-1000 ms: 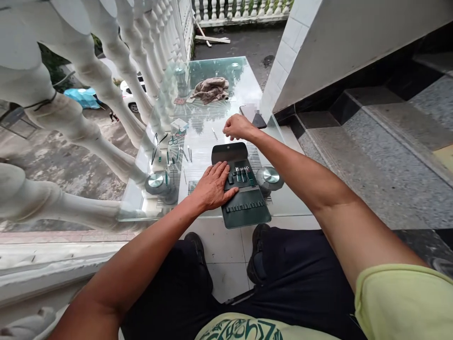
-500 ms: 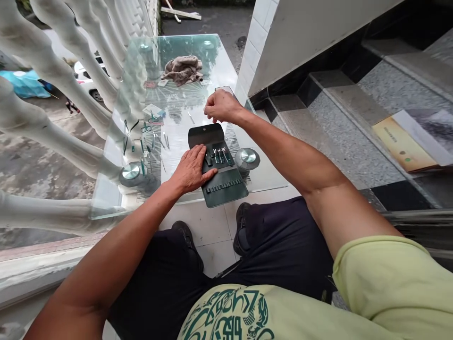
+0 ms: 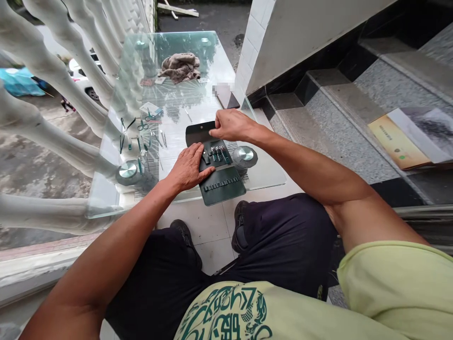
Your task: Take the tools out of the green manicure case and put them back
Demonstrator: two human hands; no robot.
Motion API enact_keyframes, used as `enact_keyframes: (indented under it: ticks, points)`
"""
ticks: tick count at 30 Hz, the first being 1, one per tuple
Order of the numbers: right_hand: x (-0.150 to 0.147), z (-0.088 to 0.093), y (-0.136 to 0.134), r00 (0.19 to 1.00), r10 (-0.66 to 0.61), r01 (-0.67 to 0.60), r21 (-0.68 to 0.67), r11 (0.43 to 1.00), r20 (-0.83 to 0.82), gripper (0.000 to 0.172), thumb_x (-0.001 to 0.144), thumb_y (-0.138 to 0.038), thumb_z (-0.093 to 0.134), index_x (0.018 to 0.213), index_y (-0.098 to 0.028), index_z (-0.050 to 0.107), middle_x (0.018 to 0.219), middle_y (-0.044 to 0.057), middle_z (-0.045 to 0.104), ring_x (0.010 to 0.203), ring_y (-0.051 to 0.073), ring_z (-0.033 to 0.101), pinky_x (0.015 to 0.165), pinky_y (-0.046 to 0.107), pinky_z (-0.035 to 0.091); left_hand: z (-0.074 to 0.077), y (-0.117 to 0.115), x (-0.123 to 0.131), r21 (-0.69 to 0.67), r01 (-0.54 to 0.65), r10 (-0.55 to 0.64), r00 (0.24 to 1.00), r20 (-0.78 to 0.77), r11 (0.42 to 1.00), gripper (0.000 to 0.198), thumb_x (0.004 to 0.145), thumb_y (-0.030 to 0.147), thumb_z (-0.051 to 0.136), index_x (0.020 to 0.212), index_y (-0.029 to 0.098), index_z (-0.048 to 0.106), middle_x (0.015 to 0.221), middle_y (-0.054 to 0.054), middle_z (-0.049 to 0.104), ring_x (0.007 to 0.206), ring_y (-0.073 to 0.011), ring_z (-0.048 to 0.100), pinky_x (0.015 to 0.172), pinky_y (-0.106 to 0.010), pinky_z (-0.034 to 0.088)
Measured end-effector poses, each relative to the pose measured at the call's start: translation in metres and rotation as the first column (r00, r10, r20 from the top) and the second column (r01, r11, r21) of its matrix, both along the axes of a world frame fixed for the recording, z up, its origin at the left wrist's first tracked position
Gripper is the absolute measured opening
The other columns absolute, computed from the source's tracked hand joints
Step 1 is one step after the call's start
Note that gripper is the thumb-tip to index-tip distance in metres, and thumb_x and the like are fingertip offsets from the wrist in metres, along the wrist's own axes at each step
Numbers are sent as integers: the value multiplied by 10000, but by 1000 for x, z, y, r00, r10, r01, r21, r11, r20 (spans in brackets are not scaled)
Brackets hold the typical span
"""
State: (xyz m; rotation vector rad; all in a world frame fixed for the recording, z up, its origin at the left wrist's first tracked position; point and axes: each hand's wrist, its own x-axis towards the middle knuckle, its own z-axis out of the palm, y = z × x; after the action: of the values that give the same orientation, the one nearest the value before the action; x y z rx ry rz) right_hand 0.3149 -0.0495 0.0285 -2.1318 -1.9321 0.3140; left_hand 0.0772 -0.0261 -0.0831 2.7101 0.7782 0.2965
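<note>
A dark green manicure case (image 3: 226, 193) lies unfolded on the glass table (image 3: 177, 101), its near end reaching over the front edge. Several nail clippers (image 3: 217, 153) sit in its middle section, and a row of elastic loops on the near section shows no tools. My left hand (image 3: 189, 166) rests flat along the case's left side, thumb stretched across it and fingers spread. At the far end, my right hand (image 3: 233, 125) is closed at the right corner of the top flap (image 3: 196, 134), fingertips partly hidden. Scissors (image 3: 151, 117) and several slim metal tools (image 3: 163, 138) lie loose to the left.
A crumpled brown cloth (image 3: 180, 67) lies at the table's far end. A phone-like dark slab (image 3: 231, 100) is beyond my right hand. White balusters (image 3: 85, 94) line the left; stone steps (image 3: 332, 94) rise on the right, with a printed box (image 3: 399, 139) on them.
My right hand has come down and nearer, from above the table beyond the case to the top flap's corner. The left hand stays on the case. The view has shifted slightly.
</note>
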Motion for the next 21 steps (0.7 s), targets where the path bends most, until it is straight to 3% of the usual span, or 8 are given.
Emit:
enact_keyframes:
  ticks: [3, 7, 10, 16, 21]
  points:
    - [-7, -12, -21, 998, -2, 9, -107, 994, 65, 341, 914, -422, 878, 1144, -197, 768, 1103, 168, 809, 1051, 378, 750, 917, 487, 602, -3, 1, 0, -5, 1, -1, 1000, 3, 1000, 935, 1094, 726, 529, 1798, 135, 356, 1881, -239, 398, 1771, -433, 335, 1457, -581, 262]
    - [-15, -31, -33, 992, 28, -16, -98, 995, 121, 555, 891, -503, 908, 1293, -174, 711, 1369, 221, 749, 1252, 422, 706, 1023, 513, 599, -3, 0, 0, 1, -3, 3, 1000, 0, 1000, 930, 1094, 707, 542, 1796, 124, 363, 1891, -241, 380, 1776, -426, 326, 1459, -571, 256]
    - [-18, -40, -33, 989, 29, -14, -98, 995, 145, 626, 874, -489, 931, 1326, -130, 688, 1420, 266, 717, 1323, 445, 677, 1069, 520, 587, -1, -1, 0, 8, -5, 5, 1000, -6, 1000, 928, 1098, 702, 542, 1787, 101, 382, 1888, -251, 380, 1778, -421, 327, 1464, -562, 249]
    - [-16, -42, -34, 992, 40, -22, -141, 990, 123, 474, 905, -465, 902, 1217, -178, 689, 1340, 237, 746, 1253, 420, 705, 1013, 492, 587, 2, -5, 0, -13, -27, 27, 999, -42, 1000, 949, 1100, 694, 547, 1792, 65, 388, 1898, -260, 356, 1791, -407, 305, 1472, -539, 232]
    - [-10, -36, -35, 995, 23, -11, -119, 993, 99, 369, 949, -528, 859, 1067, -214, 706, 1171, 179, 788, 1072, 370, 737, 840, 437, 553, 6, -11, 2, -19, -43, 41, 996, -75, 999, 958, 1099, 690, 554, 1801, 60, 383, 1910, -243, 341, 1800, -381, 290, 1477, -511, 213]
